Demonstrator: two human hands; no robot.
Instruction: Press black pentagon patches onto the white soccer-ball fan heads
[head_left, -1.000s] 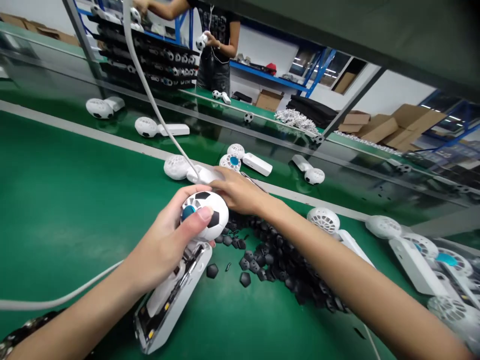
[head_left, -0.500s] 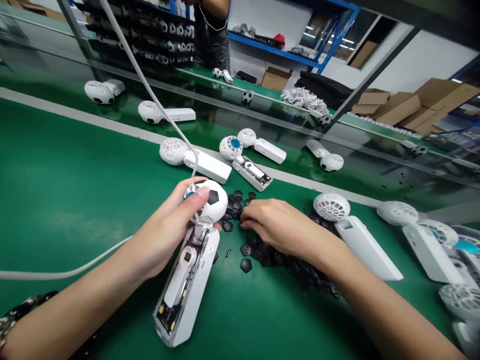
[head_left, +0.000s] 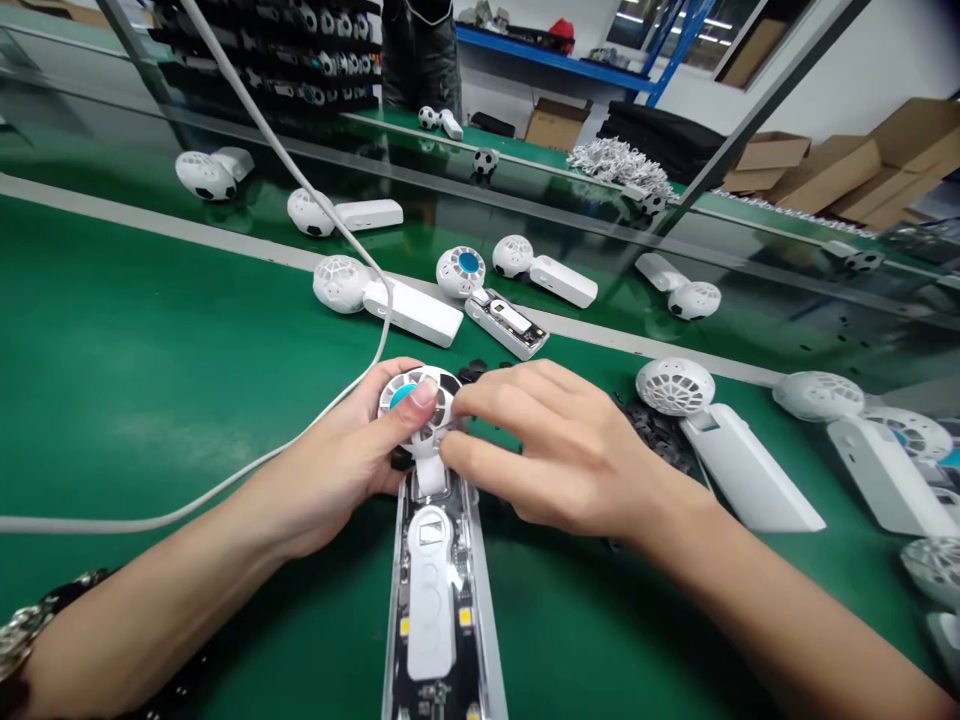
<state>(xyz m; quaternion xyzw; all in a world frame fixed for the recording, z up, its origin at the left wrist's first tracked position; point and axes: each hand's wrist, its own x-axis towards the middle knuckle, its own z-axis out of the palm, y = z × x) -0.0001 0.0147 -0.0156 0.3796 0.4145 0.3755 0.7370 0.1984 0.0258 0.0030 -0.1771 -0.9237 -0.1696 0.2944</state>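
Note:
A white handheld fan (head_left: 431,600) with a football-patterned round head and a see-through handle showing its circuit board points toward me. My left hand (head_left: 352,450) grips the fan's head, thumb across the front grille beside the blue hub. From the other side, my right hand (head_left: 555,440) meets the head with its thumb and fingers bent together at the rim. Whatever sits between those fingertips is hidden. Loose black pentagon pieces (head_left: 660,435) lie in a pile, partly covered by my right hand and forearm.
Several more fans, such as a closed white one (head_left: 412,312) and one with an exposed board (head_left: 506,325), lie beyond my hands. Others crowd the right side, including a white fan (head_left: 750,465). A white cable (head_left: 247,470) crosses the left. A person (head_left: 420,60) stands across the bench.
My right hand has left the black pile and come up to the fan's head. My left hand has turned the fan, so its grille and blue hub face me more.

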